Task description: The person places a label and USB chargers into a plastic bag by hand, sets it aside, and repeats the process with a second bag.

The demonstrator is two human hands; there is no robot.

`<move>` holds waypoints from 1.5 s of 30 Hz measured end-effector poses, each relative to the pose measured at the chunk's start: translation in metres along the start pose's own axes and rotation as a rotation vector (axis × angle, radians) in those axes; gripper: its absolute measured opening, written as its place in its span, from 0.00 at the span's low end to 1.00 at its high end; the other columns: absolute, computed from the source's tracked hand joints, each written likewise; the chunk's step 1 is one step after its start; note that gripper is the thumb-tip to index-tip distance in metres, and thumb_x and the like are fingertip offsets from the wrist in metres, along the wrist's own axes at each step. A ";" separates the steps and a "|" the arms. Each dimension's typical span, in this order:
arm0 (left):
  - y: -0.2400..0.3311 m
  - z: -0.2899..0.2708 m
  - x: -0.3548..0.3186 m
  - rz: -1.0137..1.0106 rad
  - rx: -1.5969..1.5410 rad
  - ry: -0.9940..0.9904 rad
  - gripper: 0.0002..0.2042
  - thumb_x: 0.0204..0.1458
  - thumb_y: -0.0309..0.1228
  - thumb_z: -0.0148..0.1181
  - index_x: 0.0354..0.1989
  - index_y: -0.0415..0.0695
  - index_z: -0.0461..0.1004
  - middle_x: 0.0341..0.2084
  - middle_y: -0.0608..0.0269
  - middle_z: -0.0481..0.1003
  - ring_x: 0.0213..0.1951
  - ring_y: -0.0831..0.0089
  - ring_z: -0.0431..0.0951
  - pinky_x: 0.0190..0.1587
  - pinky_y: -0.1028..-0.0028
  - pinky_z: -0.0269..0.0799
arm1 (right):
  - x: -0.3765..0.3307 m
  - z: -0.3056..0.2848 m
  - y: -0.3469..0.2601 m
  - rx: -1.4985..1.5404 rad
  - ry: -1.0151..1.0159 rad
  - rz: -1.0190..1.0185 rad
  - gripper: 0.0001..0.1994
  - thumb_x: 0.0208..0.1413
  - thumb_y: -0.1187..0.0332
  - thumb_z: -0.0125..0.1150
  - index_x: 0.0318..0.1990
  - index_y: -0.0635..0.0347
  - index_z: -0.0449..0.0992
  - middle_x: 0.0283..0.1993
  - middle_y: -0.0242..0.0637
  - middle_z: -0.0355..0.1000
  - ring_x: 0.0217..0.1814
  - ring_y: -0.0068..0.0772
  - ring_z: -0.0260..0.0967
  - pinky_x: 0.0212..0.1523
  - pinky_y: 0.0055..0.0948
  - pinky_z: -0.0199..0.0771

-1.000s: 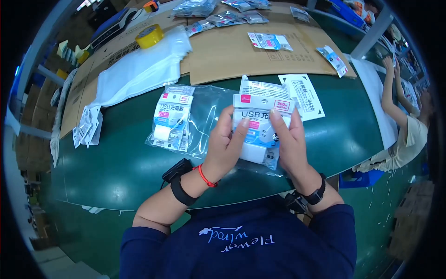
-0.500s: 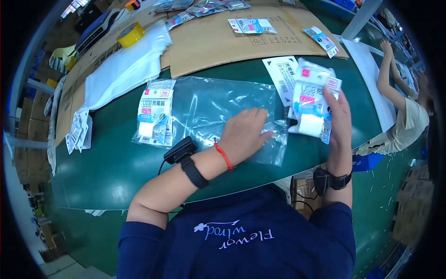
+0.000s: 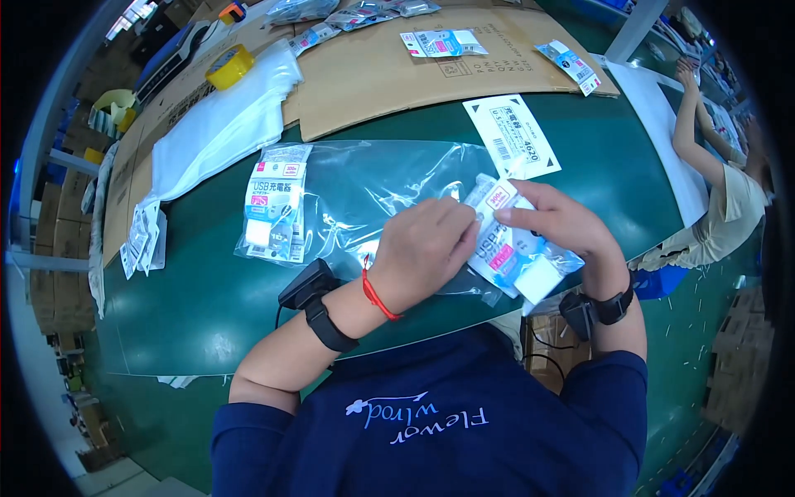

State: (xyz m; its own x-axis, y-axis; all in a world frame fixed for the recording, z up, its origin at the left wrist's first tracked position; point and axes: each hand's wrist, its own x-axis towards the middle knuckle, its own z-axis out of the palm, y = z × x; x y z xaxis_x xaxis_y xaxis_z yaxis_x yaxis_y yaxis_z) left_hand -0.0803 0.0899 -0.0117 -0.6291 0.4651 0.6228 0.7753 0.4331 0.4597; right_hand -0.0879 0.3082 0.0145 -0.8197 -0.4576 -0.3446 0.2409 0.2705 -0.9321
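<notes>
A large clear plastic bag [image 3: 373, 178] lies flat across the green table, its open end toward the right. Inside its left end sit several blister-packed USB chargers [image 3: 276, 195]. Over the bag's right end, my left hand [image 3: 426, 247] is closed, its fingertips pinching at the bag's mouth and partly hidden. My right hand [image 3: 567, 217] grips a small stack of packed USB chargers [image 3: 507, 258] by the upper edge, tilted, against the left fingers at the mouth. A white printed label sheet [image 3: 515, 137] lies just beyond.
Flat cardboard [image 3: 356, 99] covers the far side, with loose charger packs [image 3: 443, 43] on it. Stacked white plastic bags [image 3: 224, 116] and yellow tape [image 3: 229, 68] lie far left. White cards [image 3: 145, 238] hang near the left edge. Another person [image 3: 720, 195] works at right.
My right hand has brought the charger packs left and down to the bag's mouth, uncovering the label sheet. My left hand has shifted slightly left and down, turning in toward the packs.
</notes>
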 end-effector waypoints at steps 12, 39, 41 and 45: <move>0.024 -0.018 -0.007 0.130 0.047 -0.028 0.04 0.43 0.23 0.57 0.27 0.41 0.68 0.22 0.60 0.66 0.25 0.64 0.72 0.25 0.69 0.67 | 0.048 0.044 0.006 0.173 -0.175 -0.060 0.20 0.60 0.64 0.54 0.57 0.61 0.66 0.51 0.34 0.70 0.50 0.19 0.64 0.51 0.23 0.65; 0.045 -0.033 -0.029 0.259 -0.150 0.058 0.10 0.39 0.29 0.55 0.30 0.38 0.68 0.28 0.60 0.69 0.33 0.69 0.73 0.32 0.75 0.72 | 0.104 0.122 -0.016 0.000 0.002 -0.057 0.17 0.59 0.61 0.55 0.47 0.66 0.71 0.39 0.38 0.73 0.34 0.23 0.71 0.34 0.21 0.71; 0.045 -0.031 -0.032 0.262 -0.137 0.051 0.10 0.39 0.29 0.55 0.30 0.38 0.68 0.27 0.61 0.69 0.33 0.69 0.73 0.32 0.75 0.72 | 0.109 0.121 -0.012 0.208 0.006 -0.002 0.16 0.58 0.61 0.56 0.43 0.68 0.73 0.36 0.38 0.74 0.32 0.23 0.71 0.32 0.20 0.71; 0.044 -0.031 -0.037 0.282 -0.104 0.052 0.08 0.39 0.29 0.54 0.28 0.39 0.68 0.26 0.62 0.68 0.31 0.70 0.72 0.31 0.75 0.71 | 0.106 0.123 -0.011 0.543 0.046 0.100 0.16 0.58 0.63 0.56 0.46 0.69 0.71 0.39 0.41 0.73 0.35 0.25 0.72 0.35 0.21 0.73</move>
State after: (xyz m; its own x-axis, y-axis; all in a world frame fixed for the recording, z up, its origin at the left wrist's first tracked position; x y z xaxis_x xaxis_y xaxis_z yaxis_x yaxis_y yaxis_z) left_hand -0.0212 0.0677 0.0057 -0.3869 0.5142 0.7655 0.9221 0.2102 0.3248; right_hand -0.1133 0.1529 -0.0257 -0.7983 -0.4109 -0.4404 0.5417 -0.1704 -0.8231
